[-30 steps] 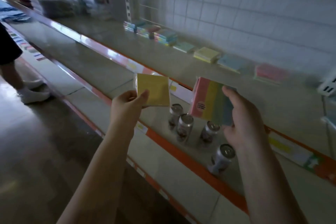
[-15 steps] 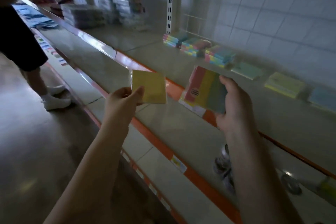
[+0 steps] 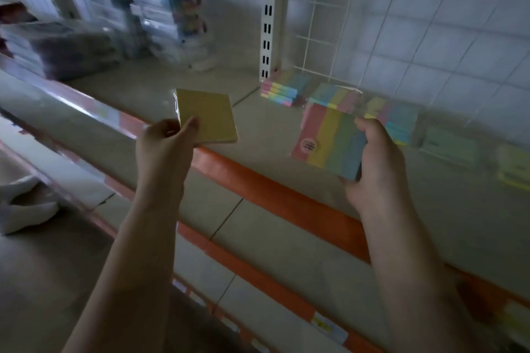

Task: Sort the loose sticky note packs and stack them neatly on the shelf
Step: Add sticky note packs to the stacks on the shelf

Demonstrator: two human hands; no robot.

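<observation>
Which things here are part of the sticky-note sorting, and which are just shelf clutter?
Job:
- yellow pack, held by left hand
- striped pack, held by right hand
- striped stacks on the shelf
- pale green pack

Lying about:
- wrapped boxes at back left
- wire grid

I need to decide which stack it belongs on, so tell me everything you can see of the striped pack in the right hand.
The striped pack is a flat rectangular pad in clear glossy wrap, with lengthwise bands of pink, yellow, green and blue. A small round dark-printed sticker sits on the pink band. The right hand grips its blue end, thumb on top. It is held tilted above the shelf, touching nothing else, just in front of similar striped stacks.
</observation>
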